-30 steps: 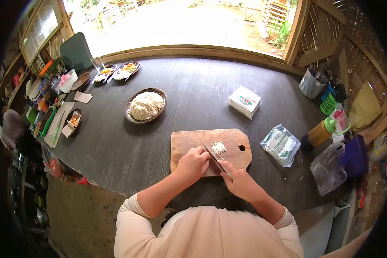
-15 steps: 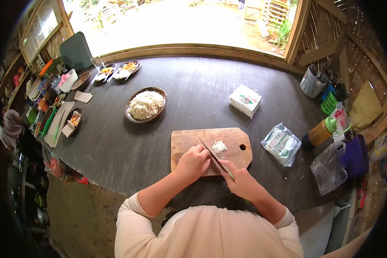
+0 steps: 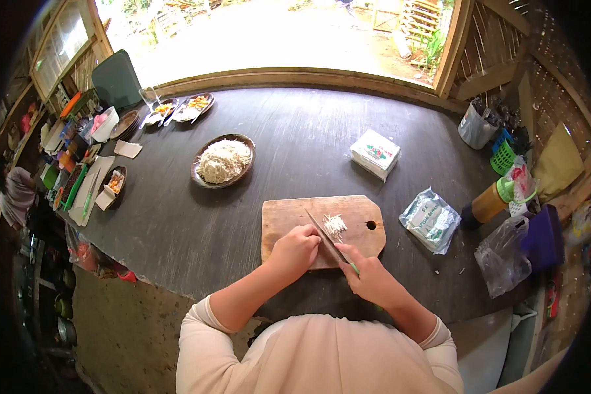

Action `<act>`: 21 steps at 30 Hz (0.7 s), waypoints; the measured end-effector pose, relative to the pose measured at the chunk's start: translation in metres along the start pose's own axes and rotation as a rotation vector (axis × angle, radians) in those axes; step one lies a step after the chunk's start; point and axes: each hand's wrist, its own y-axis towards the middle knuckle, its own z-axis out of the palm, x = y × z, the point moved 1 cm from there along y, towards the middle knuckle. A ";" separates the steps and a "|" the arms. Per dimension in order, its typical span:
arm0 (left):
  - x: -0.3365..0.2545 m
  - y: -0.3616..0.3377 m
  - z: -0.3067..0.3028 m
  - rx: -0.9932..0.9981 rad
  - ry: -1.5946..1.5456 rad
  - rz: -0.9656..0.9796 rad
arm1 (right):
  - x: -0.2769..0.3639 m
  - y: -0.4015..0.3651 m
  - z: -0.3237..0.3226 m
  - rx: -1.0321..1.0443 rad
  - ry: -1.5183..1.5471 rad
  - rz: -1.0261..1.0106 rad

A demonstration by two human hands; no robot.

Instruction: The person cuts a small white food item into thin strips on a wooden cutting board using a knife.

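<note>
A wooden cutting board (image 3: 282,213) with a hole at its right end lies on the dark table in front of me. My right hand (image 3: 372,279) grips a knife (image 3: 324,231) with a green handle, its blade slanting up and left across the board. Just left of the blade, my left hand (image 3: 294,251) presses on the board with curled fingers; whatever lies under them is hidden. A small heap of finely cut whitish strips (image 3: 335,226) sits right of the blade. Farther off stands a brown dish (image 3: 198,176) heaped with pale shreds (image 3: 223,161).
Two wrapped packs, a white pack (image 3: 375,154) and a plastic-covered pack (image 3: 430,220), lie to the right. Beyond them stand a bottle (image 3: 489,203) and a plastic bag (image 3: 503,256). Plates of food (image 3: 194,106) are at the back left. A person (image 3: 18,200) is at the far left.
The left fingers have shifted very slightly beside the blade. The knife, the board and the cut heap look nearly the same.
</note>
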 end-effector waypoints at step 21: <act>0.000 -0.001 -0.001 0.067 0.084 0.001 | -0.008 -0.003 0.013 -0.011 -0.135 -0.089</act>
